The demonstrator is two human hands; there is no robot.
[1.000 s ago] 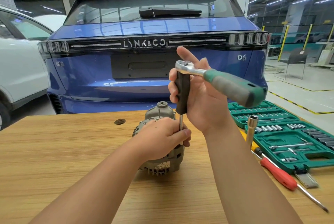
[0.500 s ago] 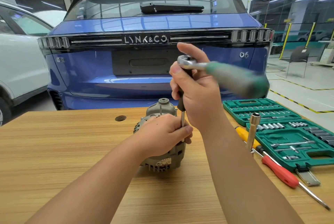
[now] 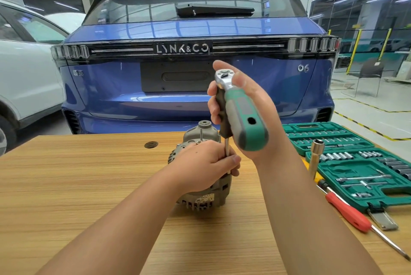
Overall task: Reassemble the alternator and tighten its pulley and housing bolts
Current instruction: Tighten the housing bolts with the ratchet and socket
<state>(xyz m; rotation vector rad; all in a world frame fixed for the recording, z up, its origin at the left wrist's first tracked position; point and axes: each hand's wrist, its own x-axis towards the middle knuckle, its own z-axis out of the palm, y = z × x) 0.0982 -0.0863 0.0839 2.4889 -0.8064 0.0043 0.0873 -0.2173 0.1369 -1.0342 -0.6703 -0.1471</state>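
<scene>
— So where was the alternator [image 3: 201, 194]?

— It stood on the wooden surface [image 3: 66, 185], about mid-way across, grey housing with its vents facing the camera. The left hand [image 3: 204, 167] lay over its top, fingers curled round the thin steel shaft [image 3: 227, 154] of a driver that rose upright from the housing.

— And the right hand [image 3: 242, 110]?

— Raised above, it gripped the driver's black handle [image 3: 222, 110], with a ratchet wrench [image 3: 241, 114] seated on the handle's top end. The ratchet's green and grey grip pointed down and toward the camera, across the palm.

— Anything else around?

— At the right lay an open green socket case [image 3: 364, 163], a red-handled screwdriver [image 3: 349, 213] and a tall socket [image 3: 315, 159] standing upright just beside the case. A blue car [image 3: 189, 101] stood behind the surface, a white car [image 3: 26, 83] at the left.
</scene>
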